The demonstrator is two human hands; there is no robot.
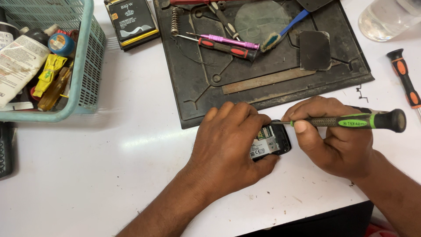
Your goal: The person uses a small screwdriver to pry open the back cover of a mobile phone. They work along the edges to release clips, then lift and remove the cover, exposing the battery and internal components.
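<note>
Hands: my left hand point(228, 140) presses flat on a small black phone point(272, 141); my right hand point(333, 136) is clamped round a green-handled screwdriver point(351, 120), tip at the phone's far edge.
Surface: white table point(109, 166), phone near its front edge.
Beyond: black work mat point(263, 87) with tools.
Packages: black-and-yellow battery point(133, 22) far left; teal basket point(85, 66) of tubes.
</note>
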